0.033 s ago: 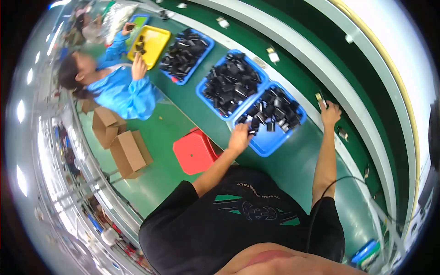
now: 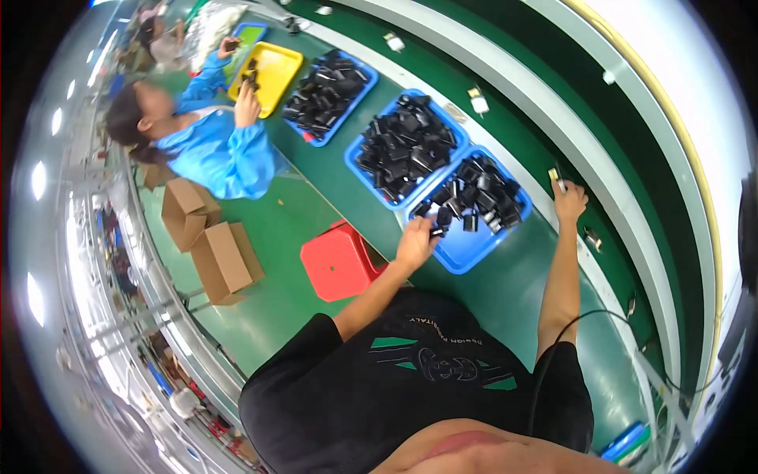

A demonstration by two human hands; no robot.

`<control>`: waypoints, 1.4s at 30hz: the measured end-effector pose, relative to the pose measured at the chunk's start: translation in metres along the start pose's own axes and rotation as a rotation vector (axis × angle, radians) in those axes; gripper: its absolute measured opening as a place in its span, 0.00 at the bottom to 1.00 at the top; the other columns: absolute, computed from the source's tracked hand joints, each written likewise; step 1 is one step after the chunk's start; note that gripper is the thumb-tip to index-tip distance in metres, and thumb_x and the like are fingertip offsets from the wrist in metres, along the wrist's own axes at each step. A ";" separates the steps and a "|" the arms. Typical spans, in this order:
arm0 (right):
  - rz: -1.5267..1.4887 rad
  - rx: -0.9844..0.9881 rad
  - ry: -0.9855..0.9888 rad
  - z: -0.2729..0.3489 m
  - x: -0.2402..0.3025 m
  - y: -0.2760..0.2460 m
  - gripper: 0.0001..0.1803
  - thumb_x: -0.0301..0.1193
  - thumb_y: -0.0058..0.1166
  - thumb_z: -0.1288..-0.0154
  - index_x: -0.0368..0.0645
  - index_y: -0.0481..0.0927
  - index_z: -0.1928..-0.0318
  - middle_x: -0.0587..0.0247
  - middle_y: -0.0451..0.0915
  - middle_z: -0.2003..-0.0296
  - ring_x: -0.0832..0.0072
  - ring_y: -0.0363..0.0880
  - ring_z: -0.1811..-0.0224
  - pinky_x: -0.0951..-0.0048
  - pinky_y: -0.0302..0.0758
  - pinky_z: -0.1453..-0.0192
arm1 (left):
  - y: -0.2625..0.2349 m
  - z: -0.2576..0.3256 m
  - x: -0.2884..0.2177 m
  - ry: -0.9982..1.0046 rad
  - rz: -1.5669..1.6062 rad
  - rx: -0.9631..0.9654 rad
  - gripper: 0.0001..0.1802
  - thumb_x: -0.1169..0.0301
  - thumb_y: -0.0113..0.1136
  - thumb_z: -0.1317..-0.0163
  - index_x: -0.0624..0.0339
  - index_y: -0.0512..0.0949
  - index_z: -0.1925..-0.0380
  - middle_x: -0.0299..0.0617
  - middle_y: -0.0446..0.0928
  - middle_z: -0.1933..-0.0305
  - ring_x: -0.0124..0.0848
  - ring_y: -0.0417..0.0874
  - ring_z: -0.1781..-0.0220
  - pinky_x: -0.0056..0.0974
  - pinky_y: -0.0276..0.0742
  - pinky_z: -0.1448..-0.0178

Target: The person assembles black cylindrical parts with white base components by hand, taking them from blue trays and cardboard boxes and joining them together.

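My left hand [image 2: 415, 243] is closed at the near left end of a blue tray [image 2: 460, 259], its fingers pinching a small black block-shaped part [image 2: 437, 231]. More black parts [image 2: 483, 189] are heaped toward the far side of that tray, leaving some blue bottom bare. Out to the right, my right hand [image 2: 570, 201] reaches over the pale rail onto the green conveyor belt. Its fingers close on a small white and yellow piece [image 2: 557, 178], partly hidden by them.
Two more blue trays [image 2: 352, 163] [image 2: 372, 77] of black parts stand farther left along the green table. A co-worker in blue handles dark parts at a yellow tray [image 2: 294, 65]. Small white pieces [image 2: 478, 101] lie on the belt. A red stool [image 2: 339, 265] and cardboard boxes [image 2: 229, 265] stand below.
The view has shifted slightly, moving the trays a little rightward. Both my hands keep nearly the same places and grips. The co-worker's nearer hand has moved slightly at the yellow tray.
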State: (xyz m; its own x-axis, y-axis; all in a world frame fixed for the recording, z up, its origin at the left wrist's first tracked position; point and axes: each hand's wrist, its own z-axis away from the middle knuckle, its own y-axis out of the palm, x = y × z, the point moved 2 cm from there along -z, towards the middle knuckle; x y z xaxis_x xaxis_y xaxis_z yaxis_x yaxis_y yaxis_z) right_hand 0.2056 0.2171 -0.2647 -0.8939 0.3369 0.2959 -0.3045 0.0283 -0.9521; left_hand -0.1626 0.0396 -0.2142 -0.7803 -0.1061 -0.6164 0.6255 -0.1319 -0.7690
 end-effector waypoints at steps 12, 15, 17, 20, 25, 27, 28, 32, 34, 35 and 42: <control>-0.805 -0.030 -0.084 0.101 -0.007 -0.081 0.22 0.26 0.67 0.47 0.41 0.75 0.52 0.64 0.79 0.63 0.76 0.78 0.60 0.75 0.74 0.57 | -0.065 0.046 -0.055 -0.249 1.055 -0.020 0.20 0.83 0.63 0.47 0.66 0.77 0.52 0.37 0.79 0.56 0.21 0.76 0.58 0.26 0.72 0.53; -1.343 -0.023 -0.046 0.178 0.017 -0.145 0.29 0.17 0.61 0.44 0.37 0.67 0.42 0.57 0.76 0.53 0.71 0.78 0.53 0.73 0.74 0.48 | -0.115 0.056 -0.105 -0.134 1.067 -0.086 0.19 0.83 0.64 0.47 0.66 0.77 0.53 0.42 0.78 0.52 0.25 0.78 0.53 0.30 0.73 0.46; -1.581 -0.027 -0.068 0.215 0.017 -0.170 0.26 0.13 0.56 0.44 0.35 0.68 0.43 0.54 0.75 0.51 0.66 0.78 0.52 0.69 0.75 0.46 | -0.128 0.058 -0.136 0.107 1.221 -0.117 0.18 0.84 0.63 0.47 0.66 0.73 0.55 0.49 0.78 0.50 0.33 0.80 0.51 0.36 0.74 0.44; -2.004 0.188 -0.147 0.266 0.026 -0.214 0.22 0.23 0.57 0.41 0.36 0.69 0.46 0.54 0.77 0.56 0.57 0.80 0.58 0.60 0.77 0.53 | -0.139 0.076 -0.176 0.202 1.390 -0.056 0.19 0.82 0.63 0.47 0.61 0.66 0.59 0.60 0.76 0.51 0.44 0.81 0.53 0.42 0.76 0.45; -1.900 0.429 -0.328 0.345 0.048 -0.257 0.25 0.35 0.60 0.40 0.31 0.71 0.47 0.51 0.74 0.62 0.62 0.80 0.73 0.72 0.75 0.78 | -0.130 0.116 -0.216 0.105 1.707 0.211 0.18 0.75 0.52 0.41 0.58 0.63 0.50 0.53 0.75 0.61 0.41 0.80 0.65 0.40 0.76 0.61; -1.689 0.533 -0.353 0.364 0.059 -0.272 0.22 0.29 0.61 0.42 0.30 0.75 0.49 0.54 0.73 0.61 0.69 0.79 0.69 0.77 0.75 0.73 | -0.130 0.130 -0.227 0.080 1.638 0.249 0.24 0.70 0.49 0.39 0.58 0.62 0.41 0.49 0.74 0.61 0.35 0.76 0.69 0.36 0.71 0.63; -1.463 0.415 -0.480 0.370 0.062 -0.276 0.21 0.25 0.62 0.44 0.32 0.77 0.50 0.57 0.74 0.62 0.71 0.78 0.67 0.77 0.73 0.69 | -0.129 0.138 -0.234 0.029 1.743 0.284 0.26 0.68 0.47 0.38 0.59 0.61 0.39 0.47 0.74 0.60 0.34 0.75 0.68 0.36 0.71 0.61; -1.169 0.225 -0.522 0.395 0.072 -0.279 0.20 0.22 0.65 0.49 0.37 0.80 0.52 0.61 0.77 0.63 0.75 0.75 0.65 0.78 0.70 0.63 | -0.127 0.162 -0.242 -0.015 1.894 0.406 0.28 0.64 0.42 0.36 0.62 0.60 0.36 0.45 0.74 0.56 0.36 0.77 0.61 0.37 0.71 0.53; -1.140 0.190 -0.496 0.397 0.071 -0.276 0.20 0.21 0.65 0.50 0.36 0.80 0.53 0.59 0.78 0.63 0.73 0.77 0.64 0.77 0.72 0.62 | -0.121 0.167 -0.236 0.001 1.792 0.394 0.25 0.66 0.41 0.33 0.61 0.61 0.37 0.45 0.73 0.52 0.39 0.79 0.55 0.39 0.72 0.49; -1.112 0.108 -0.542 0.399 0.071 -0.278 0.20 0.21 0.64 0.50 0.36 0.80 0.53 0.58 0.78 0.63 0.72 0.78 0.64 0.76 0.73 0.63 | -0.124 0.173 -0.240 -0.023 1.784 0.348 0.24 0.68 0.47 0.33 0.63 0.61 0.38 0.48 0.74 0.52 0.41 0.80 0.55 0.40 0.74 0.49; -0.851 -0.046 -0.696 0.402 0.080 -0.297 0.17 0.21 0.63 0.48 0.35 0.78 0.55 0.55 0.78 0.63 0.68 0.80 0.66 0.72 0.77 0.65 | -0.111 0.195 -0.232 0.074 1.535 0.217 0.25 0.75 0.56 0.37 0.62 0.64 0.40 0.42 0.74 0.53 0.33 0.78 0.53 0.39 0.73 0.45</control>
State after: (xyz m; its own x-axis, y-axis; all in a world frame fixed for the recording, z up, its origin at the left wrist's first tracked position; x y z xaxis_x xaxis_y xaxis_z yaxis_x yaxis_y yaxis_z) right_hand 0.0922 -0.1432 0.0728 -0.3921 -0.4131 0.8219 -0.9095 0.0397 -0.4139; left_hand -0.0508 -0.1131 0.0469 0.5929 -0.2220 -0.7741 0.7798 -0.0818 0.6207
